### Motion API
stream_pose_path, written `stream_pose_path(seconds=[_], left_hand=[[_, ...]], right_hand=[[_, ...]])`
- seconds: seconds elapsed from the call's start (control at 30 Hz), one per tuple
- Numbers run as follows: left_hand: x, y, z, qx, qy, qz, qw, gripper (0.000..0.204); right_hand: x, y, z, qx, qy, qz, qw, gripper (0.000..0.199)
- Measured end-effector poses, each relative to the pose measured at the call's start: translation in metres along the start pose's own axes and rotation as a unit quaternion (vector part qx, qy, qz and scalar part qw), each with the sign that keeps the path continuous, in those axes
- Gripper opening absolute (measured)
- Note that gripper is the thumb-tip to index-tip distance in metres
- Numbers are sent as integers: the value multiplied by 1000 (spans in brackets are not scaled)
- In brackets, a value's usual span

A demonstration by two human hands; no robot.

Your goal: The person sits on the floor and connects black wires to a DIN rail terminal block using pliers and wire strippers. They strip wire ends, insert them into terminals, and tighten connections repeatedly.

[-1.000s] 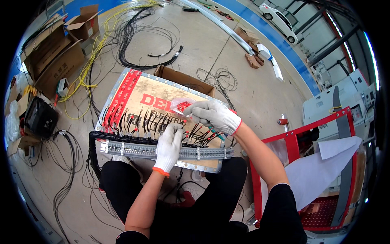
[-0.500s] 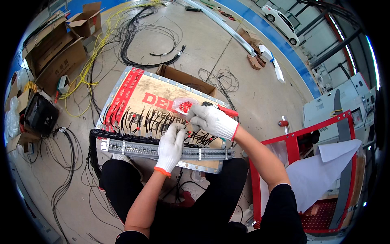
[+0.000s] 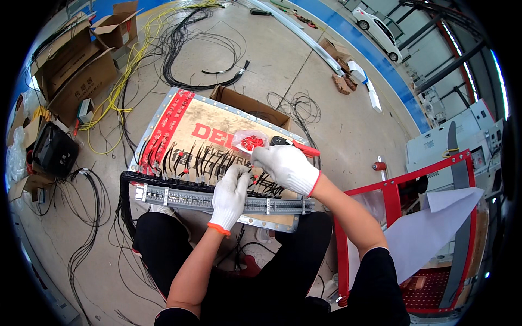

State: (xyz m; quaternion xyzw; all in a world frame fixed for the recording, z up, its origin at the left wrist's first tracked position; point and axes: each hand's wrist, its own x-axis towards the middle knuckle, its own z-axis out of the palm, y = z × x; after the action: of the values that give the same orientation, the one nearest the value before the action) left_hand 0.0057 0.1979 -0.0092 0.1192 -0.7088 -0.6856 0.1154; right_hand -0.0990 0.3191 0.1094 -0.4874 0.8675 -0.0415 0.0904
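I sit on the floor with a metal panel (image 3: 179, 117) across my knees. A long grey terminal rail (image 3: 179, 198) lies along its near edge, and black wires with red tips (image 3: 190, 157) fan out behind it. My left hand (image 3: 230, 196), in a white glove, rests on the rail and pinches a black wire end. My right hand (image 3: 286, 167), also gloved, is closed beside it, with a small red ferrule at its fingertips. The two hands almost touch. A clear bag of red ferrules (image 3: 250, 142) and a red-handled crimping tool (image 3: 298, 146) lie just behind them.
Open cardboard boxes (image 3: 76, 70) and a black case (image 3: 51, 149) stand at the left. Yellow and black cable coils (image 3: 179, 43) lie on the concrete beyond the panel. A red metal frame with white paper (image 3: 435, 228) stands close on my right.
My right hand has come down from the bag of ferrules toward my left hand at the rail. The left hand has stayed in place.
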Motion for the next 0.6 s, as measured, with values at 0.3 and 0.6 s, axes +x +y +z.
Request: stream_pose_path(seconds=[0.3,0.6], left_hand=[[0,2,0,7,-7,-39,999,21],[-3,0,2,-29,18,-23,999,22]], right_hand=[[-2,9,3,292,91,39,951,20],[-17,29,-15,698,-61,212,681,24]])
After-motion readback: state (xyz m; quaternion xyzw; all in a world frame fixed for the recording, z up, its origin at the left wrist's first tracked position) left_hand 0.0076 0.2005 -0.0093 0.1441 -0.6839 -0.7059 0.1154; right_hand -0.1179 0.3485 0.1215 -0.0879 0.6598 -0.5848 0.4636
